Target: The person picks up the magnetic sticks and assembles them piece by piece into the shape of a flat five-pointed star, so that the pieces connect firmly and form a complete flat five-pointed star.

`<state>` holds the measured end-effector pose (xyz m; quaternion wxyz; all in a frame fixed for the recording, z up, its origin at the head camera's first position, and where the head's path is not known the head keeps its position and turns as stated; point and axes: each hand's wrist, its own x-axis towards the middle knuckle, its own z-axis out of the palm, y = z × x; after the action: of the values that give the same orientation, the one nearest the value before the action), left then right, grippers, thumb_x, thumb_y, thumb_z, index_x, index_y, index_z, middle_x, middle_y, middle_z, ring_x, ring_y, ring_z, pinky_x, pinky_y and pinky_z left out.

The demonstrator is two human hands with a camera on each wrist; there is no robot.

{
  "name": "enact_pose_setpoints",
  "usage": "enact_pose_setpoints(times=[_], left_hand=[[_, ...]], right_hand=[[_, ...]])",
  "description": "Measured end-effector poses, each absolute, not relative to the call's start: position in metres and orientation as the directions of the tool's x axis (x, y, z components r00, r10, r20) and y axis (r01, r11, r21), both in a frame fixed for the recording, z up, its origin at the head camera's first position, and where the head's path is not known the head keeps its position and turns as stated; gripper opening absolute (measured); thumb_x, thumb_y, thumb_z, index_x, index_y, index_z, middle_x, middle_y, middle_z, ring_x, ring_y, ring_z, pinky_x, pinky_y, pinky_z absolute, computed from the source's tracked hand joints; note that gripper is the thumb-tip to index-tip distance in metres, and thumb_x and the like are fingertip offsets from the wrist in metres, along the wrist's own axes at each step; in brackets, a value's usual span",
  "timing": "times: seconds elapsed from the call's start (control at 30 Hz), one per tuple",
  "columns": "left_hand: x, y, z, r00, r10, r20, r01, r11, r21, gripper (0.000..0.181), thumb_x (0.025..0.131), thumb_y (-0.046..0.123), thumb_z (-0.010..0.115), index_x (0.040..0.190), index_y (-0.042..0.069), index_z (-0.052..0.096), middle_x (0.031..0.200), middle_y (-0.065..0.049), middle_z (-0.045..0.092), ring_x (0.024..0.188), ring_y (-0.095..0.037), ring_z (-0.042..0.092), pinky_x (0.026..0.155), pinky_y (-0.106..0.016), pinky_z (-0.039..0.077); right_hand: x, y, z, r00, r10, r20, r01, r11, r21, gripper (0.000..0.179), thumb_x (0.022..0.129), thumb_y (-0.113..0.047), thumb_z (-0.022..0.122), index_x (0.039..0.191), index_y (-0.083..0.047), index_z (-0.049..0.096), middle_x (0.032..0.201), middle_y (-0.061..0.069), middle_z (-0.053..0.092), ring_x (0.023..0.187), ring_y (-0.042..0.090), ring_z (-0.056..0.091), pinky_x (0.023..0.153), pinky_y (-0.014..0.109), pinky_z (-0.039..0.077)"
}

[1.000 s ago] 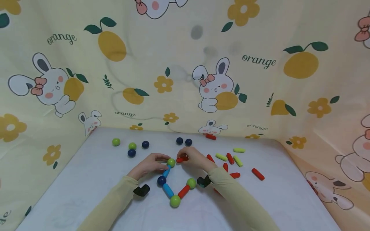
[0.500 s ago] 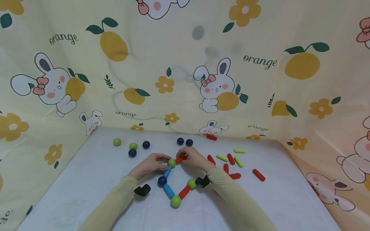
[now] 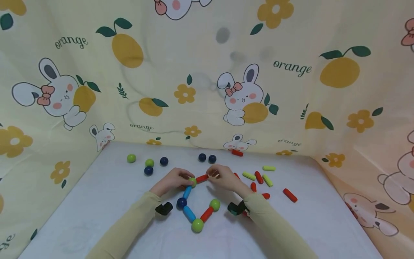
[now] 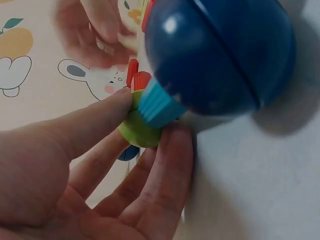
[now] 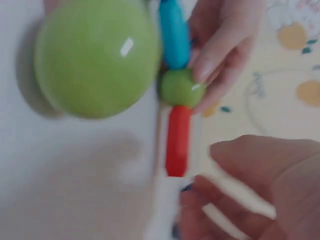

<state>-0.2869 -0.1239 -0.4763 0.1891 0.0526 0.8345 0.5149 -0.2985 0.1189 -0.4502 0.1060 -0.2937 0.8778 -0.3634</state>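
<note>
My left hand [image 3: 173,178] pinches a light green ball [image 4: 137,130] between thumb and fingers. From that ball a red rod [image 5: 178,142] sticks out to the right, its outer end free. My right hand [image 3: 226,177] is beside that end, thumb and fingers parted with nothing between them. A light blue rod [image 3: 187,192] joins the held ball to a dark blue ball [image 3: 182,203]. The chain runs on through another blue rod [image 3: 189,214], a front green ball [image 3: 197,225] and a red rod [image 3: 207,214] to a right-hand green ball [image 3: 215,205].
Loose green balls [image 3: 131,158] and dark blue balls [image 3: 164,161] lie at the back left, with two more blue balls [image 3: 202,157] at back centre. Several red rods [image 3: 290,195] and yellow-green rods [image 3: 268,168] are scattered on the right. A patterned cloth [image 3: 207,72] surrounds the white table.
The red rod moved left and its end met the far green ball. My right hand has since let go of it and drawn back right; the left fingers have closed over the ball.
</note>
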Motion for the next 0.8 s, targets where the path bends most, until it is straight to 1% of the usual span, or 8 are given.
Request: enact_pose_setpoints(times=[0.1,0.2,0.3,0.4,0.5,0.6,0.7,0.8], left_hand=[[-0.287,-0.124,-0.476,-0.922,0.288,-0.258,-0.101,0.463,0.881,0.03,0.086,0.02,0.073,0.114,0.01,0.069,0.099,-0.006,0.065,0.077,-0.019,0.063,0.072,-0.03,0.055],[-0.287,-0.125,-0.476,-0.923,0.285,-0.259,-0.102,0.469,0.877,0.03,0.086,0.019,0.072,0.114,0.01,0.069,0.099,-0.006,0.064,0.078,-0.019,0.063,0.073,-0.029,0.055],[-0.288,-0.125,-0.476,-0.924,0.278,-0.263,-0.107,0.473,0.875,0.029,0.086,0.019,0.073,0.114,0.01,0.069,0.098,-0.006,0.065,0.078,-0.019,0.063,0.073,-0.029,0.055],[-0.288,-0.127,-0.476,-0.926,0.267,-0.266,-0.115,0.471,0.875,0.029,0.085,0.02,0.074,0.113,0.01,0.07,0.097,-0.005,0.065,0.077,-0.019,0.063,0.072,-0.029,0.055],[-0.287,-0.13,-0.476,-0.931,0.269,-0.247,-0.095,0.473,0.876,0.029,0.084,0.02,0.075,0.111,0.009,0.07,0.096,-0.004,0.067,0.076,-0.018,0.063,0.071,-0.029,0.055],[-0.285,-0.135,-0.477,-0.939,0.26,-0.225,-0.075,0.482,0.873,0.028,0.082,0.021,0.077,0.106,0.009,0.07,0.093,-0.002,0.068,0.077,-0.017,0.063,0.069,-0.029,0.054],[-0.283,-0.141,-0.478,-0.948,0.239,-0.208,-0.063,0.501,0.863,0.027,0.08,0.023,0.078,0.102,0.009,0.07,0.089,-0.001,0.068,0.076,-0.017,0.062,0.068,-0.029,0.054],[-0.279,-0.146,-0.48,-0.953,0.206,-0.222,-0.089,0.507,0.857,0.032,0.078,0.026,0.08,0.102,0.009,0.068,0.087,-0.001,0.069,0.076,-0.018,0.061,0.069,-0.028,0.053]], right_hand=[[-0.281,0.128,-0.444,-0.81,-0.586,-0.039,-0.403,0.603,-0.688,0.022,0.09,-0.016,0.067,0.109,-0.006,0.064,0.093,0.001,0.062,0.083,0.018,0.058,0.074,0.03,0.052],[-0.261,0.132,-0.445,-0.802,-0.587,-0.112,-0.368,0.632,-0.682,0.023,0.089,-0.025,0.069,0.106,-0.009,0.065,0.088,-0.001,0.061,0.079,0.017,0.057,0.069,0.029,0.05],[-0.244,0.132,-0.451,-0.795,-0.589,-0.145,-0.35,0.64,-0.684,0.024,0.088,-0.031,0.07,0.101,-0.011,0.066,0.084,-0.003,0.061,0.074,0.015,0.056,0.063,0.027,0.049],[-0.234,0.13,-0.455,-0.799,-0.581,-0.152,-0.328,0.634,-0.7,0.023,0.087,-0.029,0.071,0.098,-0.01,0.066,0.082,-0.002,0.06,0.067,0.014,0.055,0.057,0.026,0.049],[-0.232,0.131,-0.456,-0.818,-0.555,-0.153,-0.295,0.633,-0.715,0.02,0.087,-0.025,0.072,0.097,-0.009,0.066,0.082,-0.001,0.059,0.062,0.014,0.055,0.052,0.026,0.049],[-0.237,0.133,-0.456,-0.836,-0.531,-0.137,-0.286,0.635,-0.718,0.017,0.087,-0.021,0.071,0.097,-0.008,0.066,0.083,0.0,0.06,0.064,0.016,0.056,0.054,0.027,0.05],[-0.248,0.135,-0.457,-0.853,-0.509,-0.118,-0.287,0.645,-0.708,0.018,0.087,-0.02,0.072,0.099,-0.009,0.066,0.086,0.0,0.061,0.072,0.017,0.057,0.062,0.027,0.051],[-0.261,0.135,-0.458,-0.869,-0.481,-0.112,-0.271,0.653,-0.707,0.02,0.086,-0.02,0.073,0.101,-0.009,0.066,0.09,0.0,0.061,0.079,0.018,0.056,0.069,0.028,0.051]])
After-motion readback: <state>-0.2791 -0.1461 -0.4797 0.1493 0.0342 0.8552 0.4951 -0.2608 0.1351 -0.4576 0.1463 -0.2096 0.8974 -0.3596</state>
